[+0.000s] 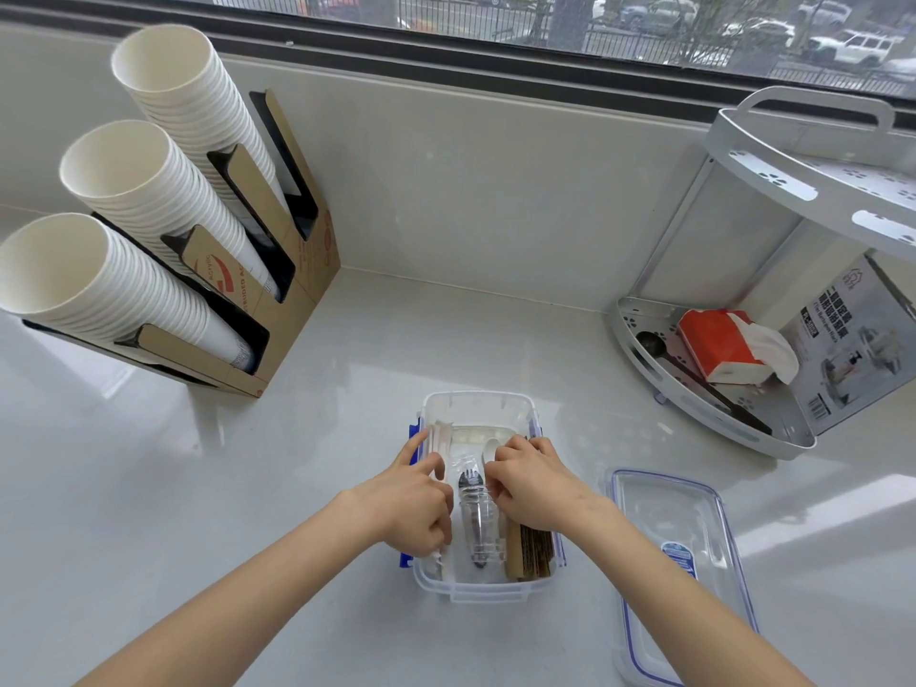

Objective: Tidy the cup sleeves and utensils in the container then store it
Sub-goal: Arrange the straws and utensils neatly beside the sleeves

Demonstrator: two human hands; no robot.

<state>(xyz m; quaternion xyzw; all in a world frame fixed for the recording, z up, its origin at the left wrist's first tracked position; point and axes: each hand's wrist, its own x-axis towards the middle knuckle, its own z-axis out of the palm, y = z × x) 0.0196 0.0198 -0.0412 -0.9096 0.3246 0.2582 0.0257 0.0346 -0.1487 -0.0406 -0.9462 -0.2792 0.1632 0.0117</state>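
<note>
A clear plastic container with blue clips sits open on the counter in front of me. Brown corrugated cup sleeves stand along its right side. Pale flat sticks lie along its left side. In the middle lie wrapped clear and dark plastic utensils and a white spoon. My left hand is inside the container with its fingers curled on the pale sticks. My right hand is curled over the utensils and the sleeves; what it grips is hidden.
The container's lid, clear with a blue rim, lies on the counter to the right. A cardboard holder with three stacks of white paper cups stands at the back left. A white corner rack holding a tissue pack and a black scoop stands at the right.
</note>
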